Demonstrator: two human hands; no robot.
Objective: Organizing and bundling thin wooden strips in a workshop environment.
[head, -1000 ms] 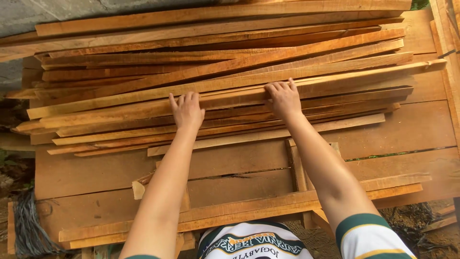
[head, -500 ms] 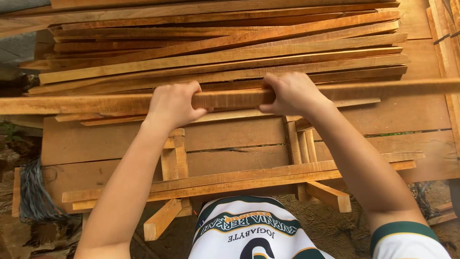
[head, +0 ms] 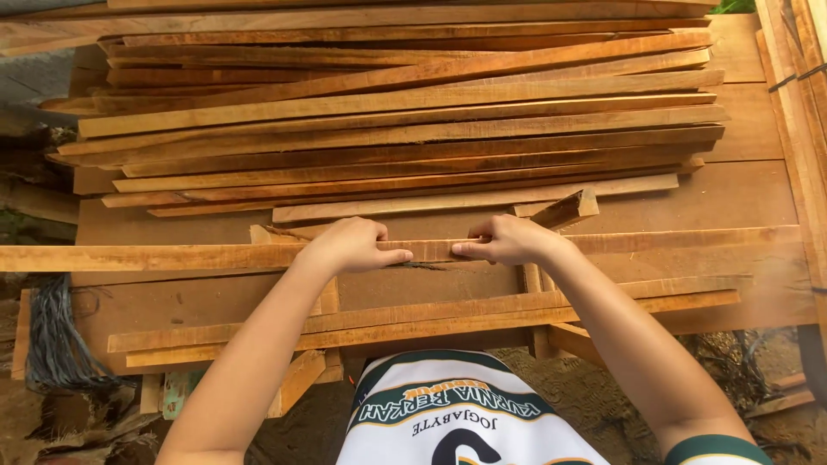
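Observation:
A long thin wooden slat (head: 172, 256) stretches across the view, held level above a broad plank platform (head: 741, 198). My left hand (head: 351, 245) grips it near its middle, thumb pointing right. My right hand (head: 508, 239) grips the same slat a little to the right, thumb pointing left. Beyond my hands lies a loose stack of several similar orange-brown slats (head: 405, 120), spread across the platform.
More slats (head: 431, 314) rest along the platform's near edge. A short wood offcut (head: 564, 209) sits just past my right hand. A dark bundle of cords (head: 53, 336) hangs at the lower left, over dirt ground (head: 758, 379). Upright planks (head: 801, 103) stand at the right.
My hands went from resting flat on the stack to closing on one slat. They have drawn it toward me, off the pile, to the platform's near part.

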